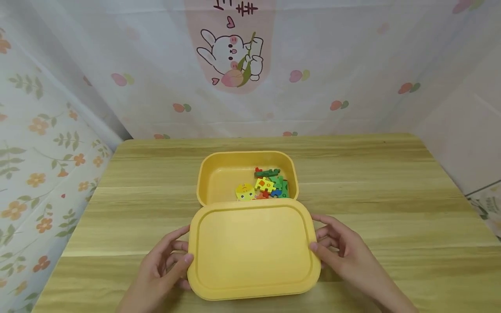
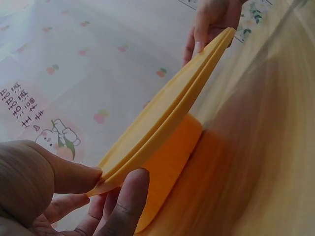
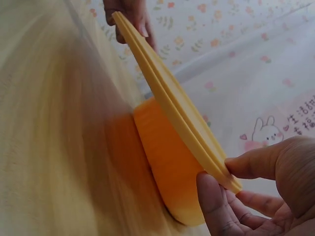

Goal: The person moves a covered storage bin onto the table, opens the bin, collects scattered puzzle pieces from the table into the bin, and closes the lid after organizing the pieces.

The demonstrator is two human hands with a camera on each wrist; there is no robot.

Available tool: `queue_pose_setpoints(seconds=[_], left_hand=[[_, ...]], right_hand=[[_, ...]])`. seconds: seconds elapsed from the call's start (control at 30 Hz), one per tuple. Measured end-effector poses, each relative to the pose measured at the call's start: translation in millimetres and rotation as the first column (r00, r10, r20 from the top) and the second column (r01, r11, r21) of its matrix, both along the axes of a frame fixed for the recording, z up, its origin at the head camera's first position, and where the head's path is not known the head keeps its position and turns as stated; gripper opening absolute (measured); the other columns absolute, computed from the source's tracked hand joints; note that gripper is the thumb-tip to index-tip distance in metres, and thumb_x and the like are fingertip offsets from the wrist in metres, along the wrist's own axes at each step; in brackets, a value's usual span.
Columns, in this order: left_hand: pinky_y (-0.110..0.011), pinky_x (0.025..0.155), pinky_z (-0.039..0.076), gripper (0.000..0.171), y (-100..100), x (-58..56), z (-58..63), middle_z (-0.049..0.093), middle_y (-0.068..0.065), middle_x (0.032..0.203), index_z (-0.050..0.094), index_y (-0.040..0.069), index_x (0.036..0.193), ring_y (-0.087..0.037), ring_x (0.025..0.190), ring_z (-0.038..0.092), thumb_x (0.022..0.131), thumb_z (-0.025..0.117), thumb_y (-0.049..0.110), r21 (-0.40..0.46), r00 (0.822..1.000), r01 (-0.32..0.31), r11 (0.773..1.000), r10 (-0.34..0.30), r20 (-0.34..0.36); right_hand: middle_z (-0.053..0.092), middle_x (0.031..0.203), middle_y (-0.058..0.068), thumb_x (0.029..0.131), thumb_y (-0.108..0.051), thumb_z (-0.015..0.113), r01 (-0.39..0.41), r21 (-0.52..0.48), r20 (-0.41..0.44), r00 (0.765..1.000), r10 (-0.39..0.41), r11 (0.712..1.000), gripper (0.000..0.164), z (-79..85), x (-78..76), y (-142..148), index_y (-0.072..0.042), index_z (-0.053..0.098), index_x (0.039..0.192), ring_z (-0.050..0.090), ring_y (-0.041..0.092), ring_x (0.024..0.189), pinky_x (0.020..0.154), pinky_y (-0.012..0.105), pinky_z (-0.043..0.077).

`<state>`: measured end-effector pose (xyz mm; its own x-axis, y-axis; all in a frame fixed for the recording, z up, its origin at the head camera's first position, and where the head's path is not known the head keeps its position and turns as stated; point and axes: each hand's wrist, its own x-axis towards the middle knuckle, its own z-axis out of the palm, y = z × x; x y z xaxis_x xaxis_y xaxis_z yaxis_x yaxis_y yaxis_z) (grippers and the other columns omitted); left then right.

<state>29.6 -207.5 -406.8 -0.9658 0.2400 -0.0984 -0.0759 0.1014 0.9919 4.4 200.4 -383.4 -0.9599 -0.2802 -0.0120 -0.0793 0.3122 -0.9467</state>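
Observation:
A yellow lid (image 1: pixel 254 248) is held up level between both hands, its near side toward me in the head view. My left hand (image 1: pixel 162 269) pinches its left edge, thumb on top and fingers beneath. On the opposite edge my right hand (image 1: pixel 346 254) grips in the same way, which the right wrist view shows with the thumb (image 3: pixel 256 162) over the rim. Beyond the lid stands an open yellow box (image 1: pixel 223 180), its front wall hidden by the lid. Several colourful puzzle pieces (image 1: pixel 265 185) lie in its right half, beside a yellow animal-face piece (image 1: pixel 245 192).
Box and hands are over a wood-grain table (image 1: pixel 364 174). Behind its far edge hangs a white curtain (image 1: pixel 336 56) with a rabbit print, and a flowered cloth (image 1: pixel 43 174) covers the left side.

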Motion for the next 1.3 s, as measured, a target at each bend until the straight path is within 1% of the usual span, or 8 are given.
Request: queue_pose_setpoints(seconds=[0.07, 0.17, 0.37, 0.53, 0.7, 0.83, 1.07, 1.3], left_hand=[[-0.044, 0.063, 0.066, 0.056, -1.1, -6.4, 5.9, 0.064, -0.005, 0.120, 0.039, 0.011, 0.160, -0.012, 0.096, 0.073, 0.108, 0.058, 0.004, -0.023, 1.000, -0.007, 1.000, 0.007, -0.006], [-0.043, 0.065, 0.067, 0.056, -0.7, -17.9, 16.8, 0.061, -0.009, 0.122, 0.040, 0.014, 0.160, -0.014, 0.095, 0.072, 0.108, 0.061, 0.010, -0.061, 0.999, -0.024, 0.998, 0.026, 0.030], [-0.041, 0.069, 0.067, 0.060, 3.1, -44.7, 31.5, 0.055, -0.019, 0.124, 0.040, 0.011, 0.161, -0.017, 0.095, 0.070, 0.107, 0.064, 0.016, -0.119, 0.999, -0.028, 0.992, 0.032, 0.029], [-0.038, 0.072, 0.067, 0.061, 6.0, -66.9, 33.7, 0.053, -0.021, 0.128, 0.040, 0.015, 0.162, -0.020, 0.101, 0.067, 0.107, 0.065, 0.020, -0.154, 0.999, -0.027, 0.988, 0.032, 0.029], [-0.034, 0.071, 0.067, 0.061, 8.9, -85.8, 34.7, 0.053, -0.021, 0.130, 0.040, 0.013, 0.163, -0.018, 0.102, 0.064, 0.108, 0.064, 0.018, -0.185, 0.999, -0.047, 0.982, 0.050, 0.009], [-0.031, 0.070, 0.066, 0.059, 8.7, -97.3, 36.1, 0.053, -0.022, 0.132, 0.039, 0.010, 0.163, -0.022, 0.104, 0.063, 0.109, 0.061, 0.015, -0.225, 0.998, -0.055, 0.973, 0.053, -0.017], [-0.032, 0.068, 0.066, 0.057, 13.9, -116.5, 38.5, 0.049, -0.023, 0.144, 0.042, 0.004, 0.161, -0.037, 0.123, 0.060, 0.108, 0.062, 0.012, -0.299, 0.997, -0.064, 0.952, 0.046, -0.066], [-0.028, 0.070, 0.065, 0.055, 12.4, -129.3, 35.8, 0.048, -0.024, 0.147, 0.043, 0.002, 0.160, -0.037, 0.124, 0.060, 0.109, 0.060, 0.011, -0.258, 0.998, -0.065, 0.964, 0.060, -0.029]], right_hand=[[0.070, 0.108, 0.014, 0.101, -0.007, 0.072, 0.001, -0.006, 0.019, 1.000, -0.001, 1.000, 0.054, 2.3, -6.1, -2.1, -0.011, 0.051, 0.150, 0.073, 0.016, 0.084, 0.062, 0.036, 0.064], [0.069, 0.110, 0.019, 0.100, -0.007, 0.072, 0.008, -0.015, 0.047, 0.999, -0.007, 1.000, 0.056, 5.2, -16.0, -4.6, -0.008, 0.050, 0.151, 0.074, 0.015, 0.086, 0.064, 0.037, 0.066], [0.065, 0.116, 0.020, 0.100, -0.013, 0.074, 0.015, 0.046, 0.031, 0.999, -0.017, 0.999, 0.057, 10.6, -42.1, -8.4, -0.008, 0.051, 0.152, 0.072, 0.015, 0.090, 0.066, 0.036, 0.066], [0.056, 0.126, 0.021, 0.101, -0.019, 0.074, 0.027, 0.100, 0.062, 0.997, -0.033, 0.995, 0.060, 16.1, -65.5, -10.1, -0.010, 0.049, 0.155, 0.071, 0.018, 0.094, 0.069, 0.036, 0.067], [0.058, 0.125, 0.019, 0.101, -0.020, 0.073, 0.046, 0.161, 0.051, 0.997, -0.054, 0.986, 0.061, 19.2, -86.1, -14.1, -0.008, 0.048, 0.156, 0.069, 0.021, 0.092, 0.069, 0.038, 0.066], [0.060, 0.125, 0.018, 0.100, -0.022, 0.075, 0.052, 0.205, 0.055, 0.996, -0.065, 0.977, 0.062, 18.0, -98.6, -18.3, -0.009, 0.050, 0.155, 0.067, 0.023, 0.093, 0.068, 0.034, 0.065], [0.061, 0.125, 0.018, 0.100, -0.025, 0.074, 0.101, 0.308, -0.013, 0.995, -0.102, 0.946, 0.064, 14.4, -117.0, -23.9, -0.007, 0.049, 0.156, 0.066, 0.028, 0.099, 0.066, 0.028, 0.059], [0.062, 0.126, 0.021, 0.102, -0.025, 0.071, 0.113, 0.311, -0.045, 0.994, -0.104, 0.944, 0.065, 8.1, -125.4, -29.6, -0.004, 0.046, 0.159, 0.065, 0.029, 0.100, 0.074, 0.028, 0.057]])
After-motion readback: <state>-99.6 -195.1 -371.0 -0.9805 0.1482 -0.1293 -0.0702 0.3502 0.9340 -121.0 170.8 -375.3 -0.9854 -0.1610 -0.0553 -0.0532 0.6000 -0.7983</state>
